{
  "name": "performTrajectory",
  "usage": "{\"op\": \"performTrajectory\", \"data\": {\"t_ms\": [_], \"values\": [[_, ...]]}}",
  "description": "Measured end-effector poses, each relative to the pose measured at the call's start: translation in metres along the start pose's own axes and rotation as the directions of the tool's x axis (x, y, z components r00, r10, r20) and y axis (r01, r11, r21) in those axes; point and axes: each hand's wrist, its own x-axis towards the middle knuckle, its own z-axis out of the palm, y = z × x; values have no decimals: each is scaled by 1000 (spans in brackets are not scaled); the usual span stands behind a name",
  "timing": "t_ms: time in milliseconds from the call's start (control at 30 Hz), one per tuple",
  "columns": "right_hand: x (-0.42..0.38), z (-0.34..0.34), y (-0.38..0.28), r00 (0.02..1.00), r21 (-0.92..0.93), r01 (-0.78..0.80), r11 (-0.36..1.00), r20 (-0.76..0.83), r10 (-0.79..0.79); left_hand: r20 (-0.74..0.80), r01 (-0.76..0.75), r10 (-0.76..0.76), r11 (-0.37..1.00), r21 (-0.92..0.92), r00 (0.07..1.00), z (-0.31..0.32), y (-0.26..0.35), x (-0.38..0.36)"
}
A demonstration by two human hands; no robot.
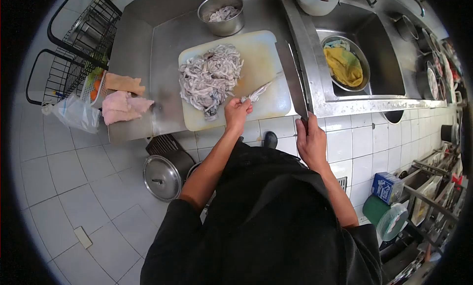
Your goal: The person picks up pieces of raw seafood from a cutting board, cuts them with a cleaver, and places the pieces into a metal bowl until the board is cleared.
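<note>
A heap of pale squid tentacles covers the left half of the cutting board. At the board's near edge my left hand is closed on the end of a separate squid piece, which stretches away to the right. My right hand grips the dark handle of a large knife. Its wide blade points away from me along the board's right edge. Behind the board stands a metal pot with more pale pieces inside.
Pink cloth and orange cloth lie at the counter's left edge, beside a black wire rack. To the right, the sink holds a bowl with a yellow cloth. A lidded pot stands on the floor below.
</note>
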Motion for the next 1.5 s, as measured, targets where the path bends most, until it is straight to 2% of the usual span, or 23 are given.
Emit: {"op": "performTrajectory", "data": {"t_ms": [33, 133, 233, 433, 467, 567, 667, 767, 867, 967, 1000, 1033, 1100, 1200, 1400, 1500], "values": [[3, 1, -1, 1000, -4, 17, 1000, -15, -17, -9, -9, 9, 1000, 1, 1000, 0, 0, 0], [4, 13, 27, 961, -275, -54, 960, 247, 125, -32, -54, 54, 999, 10, 998, 0, 3, -3], [-6, 11, 40, 931, -323, -93, 942, 306, 197, -46, -137, 137, 991, 10, 989, -3, 17, -2], [-34, -9, 51, 911, -298, -149, 943, 330, 248, -26, -153, 154, 987, 45, 988, -9, 66, -8], [-39, -9, 55, 909, -282, -160, 946, 332, 253, 8, -175, 175, 981, 82, 985, -6, 74, -10], [-46, -16, 56, 901, -241, -199, 950, 336, 274, 103, -182, 179, 983, 25, 978, 11, 92, -11], [-51, -16, 61, 910, -195, -206, 959, 322, 261, 157, -91, 115, 984, -152, 981, 32, 104, -16], [-56, -17, 63, 929, -141, -185, 973, 296, 220, 213, -53, 105, 971, -234, 972, 45, 86, -17], [-61, -23, 60, 919, -102, -233, 967, 303, 253, 170, 178, -183, 983, 44, 968, 32, 22, -14], [-64, -29, 54, 904, -98, -272, 957, 314, 289, 70, 39, -69, 929, 368, 995, 24, 10, -34], [-64, -32, 50, 899, -106, -279, 954, 321, 298, 55, -60, 39, 879, 472, 998, 22, 5, -35], [-63, -34, 44, 893, -115, -284, 952, 330, 306, 106, -189, 157, 818, 543, 982, 20, -1, -35], [-58, -31, 39, 895, -103, -267, 958, 343, 287, 228, -429, 377, 629, 648, 898, 18, -4, -29], [-51, -24, 34, 899, -69, -241, 968, 359, 249, 378, -651, 603, 331, 683, 703, 22, -3, -22], [-39, -15, 25, 874, -122, -247, 961, 401, 275, 424, -649, 555, 302, 699, 716, 25, -4, -10], [-42, -13, 28, 876, -164, -245, 956, 386, 291, 405, -649, 579, 309, 695, 708, 23, -10, -9]]}}
